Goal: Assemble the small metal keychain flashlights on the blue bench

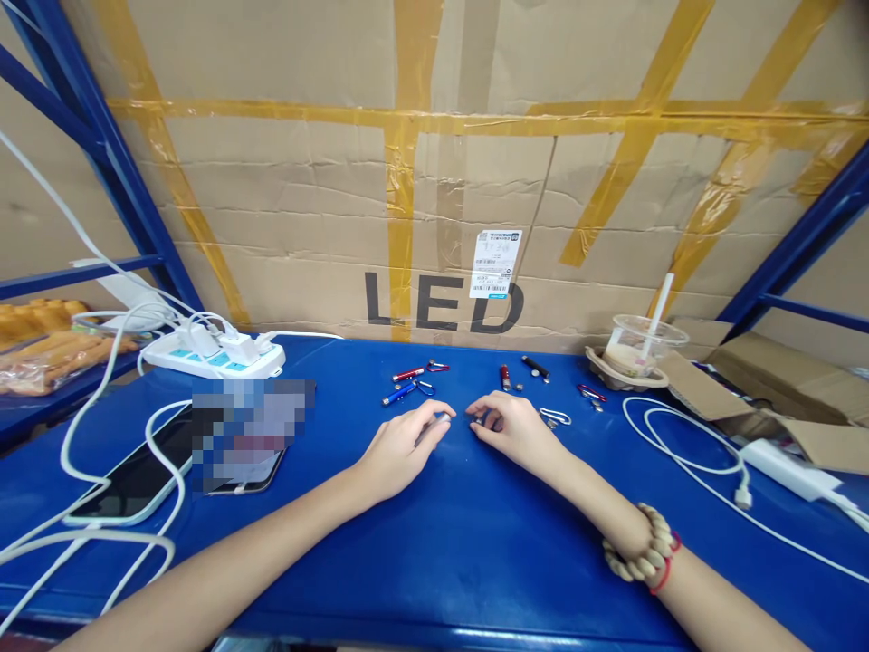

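A: What is the left hand (400,444) on?

B: A small silvery tube (440,419), short and slim like a keychain light; it lies near the middle of the blue table (434,552), pinched between thumb and fingertips, its end pointing toward the other hand.

A: And the right hand (512,426)?

B: Its fingers are curled in and closed on a tiny piece (479,420), just beside the tube's end; the two are close, but I cannot tell whether they touch.

A: How do the hands lie?

B: Both low on the table, palms down, forearms coming in from the bottom corners so the fingertips nearly meet; a bead bracelet (642,548) circles the right wrist.

A: What lies around them?

B: Just behind, a red light (407,374) and a blue light (399,393), each with a clip; right of those a dark red light (505,377) and a black one (535,366); a silver clip (555,417) lies beside the right hand, a red clip (590,392) further off; beyond it a drink cup (638,349) with a straw; at far left a power strip (214,358) and a phone (136,480).

A: Anything hard to read?

B: The tiny piece is mostly hidden by the fingers; the tube's near half is covered by the left hand; a patch by the phone is blurred out.
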`<state>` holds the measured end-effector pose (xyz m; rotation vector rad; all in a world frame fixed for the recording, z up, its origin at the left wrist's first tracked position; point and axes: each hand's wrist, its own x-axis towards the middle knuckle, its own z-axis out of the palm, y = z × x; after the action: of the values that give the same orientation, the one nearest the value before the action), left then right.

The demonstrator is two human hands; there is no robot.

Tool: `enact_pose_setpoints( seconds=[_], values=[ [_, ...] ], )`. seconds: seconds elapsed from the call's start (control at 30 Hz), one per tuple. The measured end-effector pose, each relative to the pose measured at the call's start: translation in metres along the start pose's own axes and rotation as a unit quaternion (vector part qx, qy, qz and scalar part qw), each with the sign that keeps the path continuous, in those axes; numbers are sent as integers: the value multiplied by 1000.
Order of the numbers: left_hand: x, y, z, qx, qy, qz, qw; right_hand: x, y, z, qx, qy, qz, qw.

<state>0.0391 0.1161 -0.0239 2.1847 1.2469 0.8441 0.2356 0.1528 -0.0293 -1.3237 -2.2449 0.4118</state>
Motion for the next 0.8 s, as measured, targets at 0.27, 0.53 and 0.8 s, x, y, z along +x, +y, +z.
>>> enact_pose_setpoints(
  seconds=[0.27,0.53,0.8],
  values=[
    [0,0,-1,20,-24,9,999,2,-1,3,77,36,10,996],
    [1,-2,-1,35,-31,14,999,4,-1,2,68,45,-13,997],
    [1,-3,-1,48,-29,17,998,1,-8,0,138,45,11,989]
  ],
)
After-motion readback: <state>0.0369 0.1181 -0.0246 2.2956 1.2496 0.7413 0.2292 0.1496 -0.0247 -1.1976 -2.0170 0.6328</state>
